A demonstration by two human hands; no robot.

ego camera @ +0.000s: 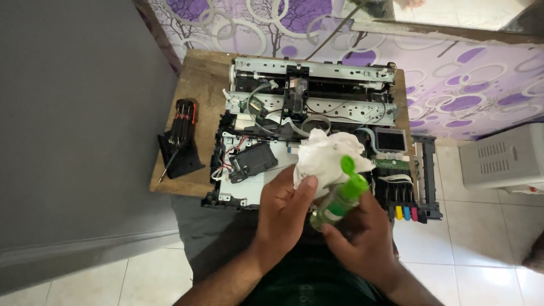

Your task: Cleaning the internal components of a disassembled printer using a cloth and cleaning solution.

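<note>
Above the opened printer (317,107), right hand (362,235) grips a bottle (339,198) tilted up-right, left hand (283,212) pinching tissue (326,153).

Purple patterned wall (453,85), pale tiled floor (487,249), small wooden table (195,85), grey surface (73,124) at left

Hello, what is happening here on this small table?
A person sits over an opened printer that lies on a small wooden table. The left hand holds a crumpled white tissue. The right hand holds a small clear bottle with its green flip cap open, tipped toward the tissue. A screwdriver set stands on the table, left of the printer.
</note>
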